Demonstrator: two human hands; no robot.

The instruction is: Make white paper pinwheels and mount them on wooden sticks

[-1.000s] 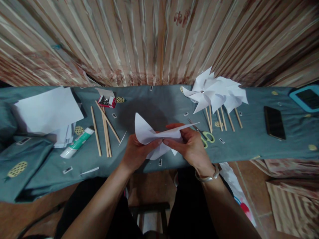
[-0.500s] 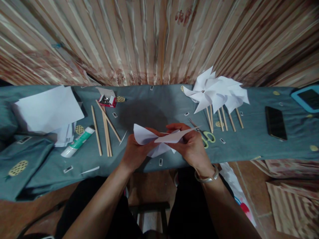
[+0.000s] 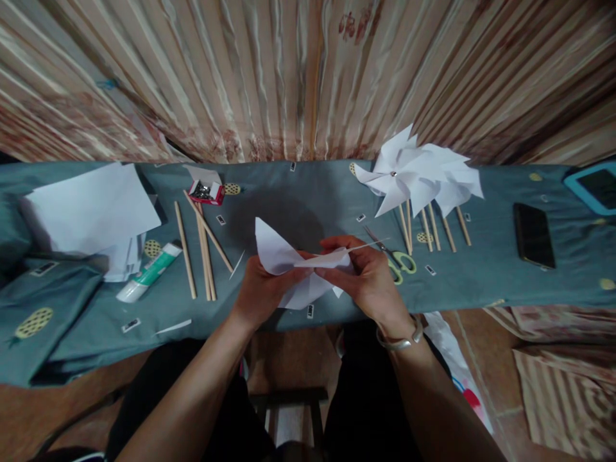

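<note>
A: Where's the folded paper pinwheel (image 3: 323, 260)?
B: Held up in both hands, over the six-o'clock edge of the cloth-covered worktop (image 3: 471, 276).
A: And the fingers?
B: The left hand (image 3: 260, 289) pinches it from nine o'clock, thumb on top. The right hand (image 3: 373, 282) pinches it from three, its thumb almost meeting the other at the middle. Whatever sits between the thumb tips is too small for me to make out, and the fingers underneath are partly hidden.
A: What's around it, taking that pinwheel as the dial's centre?
B: Green-handled scissors (image 3: 391, 254) at three, just beside the right hand. Finished pinwheels (image 3: 418, 170) on sticks, between one and two. At nine, loose wooden dowels (image 3: 205, 260), then a glue stick (image 3: 156, 266) farther out.
A: Ten o'clock?
B: A small red box (image 3: 214, 194), open, with shiny metal pieces inside.
</note>
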